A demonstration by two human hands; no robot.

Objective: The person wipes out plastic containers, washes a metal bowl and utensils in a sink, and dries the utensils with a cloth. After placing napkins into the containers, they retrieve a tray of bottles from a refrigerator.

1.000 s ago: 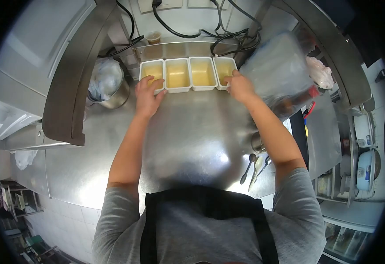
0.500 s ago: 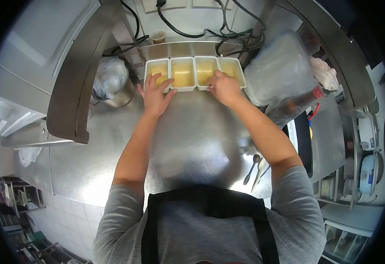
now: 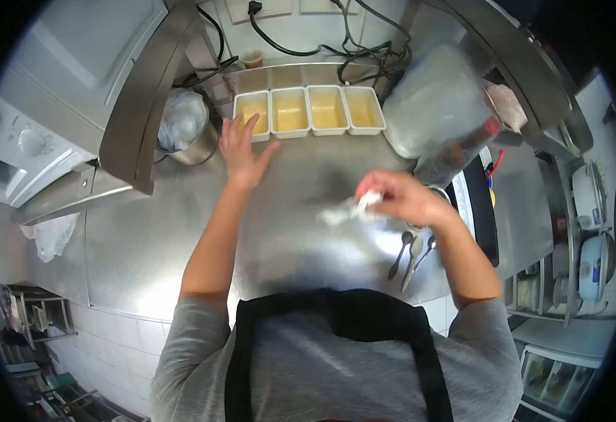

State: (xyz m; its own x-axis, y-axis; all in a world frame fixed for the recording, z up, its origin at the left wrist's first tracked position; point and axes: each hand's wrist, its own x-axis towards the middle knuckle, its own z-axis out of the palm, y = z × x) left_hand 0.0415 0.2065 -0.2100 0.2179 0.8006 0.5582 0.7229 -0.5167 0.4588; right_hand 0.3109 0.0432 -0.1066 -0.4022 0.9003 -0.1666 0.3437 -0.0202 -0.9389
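Four white rectangular tubs with yellowish insides stand in a row at the back of the steel counter: the leftmost tub [image 3: 252,104], a second [image 3: 289,109], a third [image 3: 327,109] and the rightmost [image 3: 363,110]. My left hand [image 3: 246,153] has its fingers spread at the front of the leftmost tub, fingertips over its near part. Above the counter, right of centre, my right hand [image 3: 401,198] pinches a crumpled white cloth or tissue [image 3: 354,209], blurred by motion. Just below that hand lie a dark spoon [image 3: 400,255] and a light utensil [image 3: 413,264].
A metal pot with a plastic bag [image 3: 183,126] stands left of the tubs. Large clear plastic bags [image 3: 438,102] and a red-capped bottle [image 3: 491,126] are on the right. Black cables [image 3: 371,53] hang at the back. A small cup [image 3: 252,58] sits behind the tubs.
My right hand has left the two right tubs and moved towards me and right, now with the white cloth or tissue in it. My left hand has shifted slightly left, its fingers spread.
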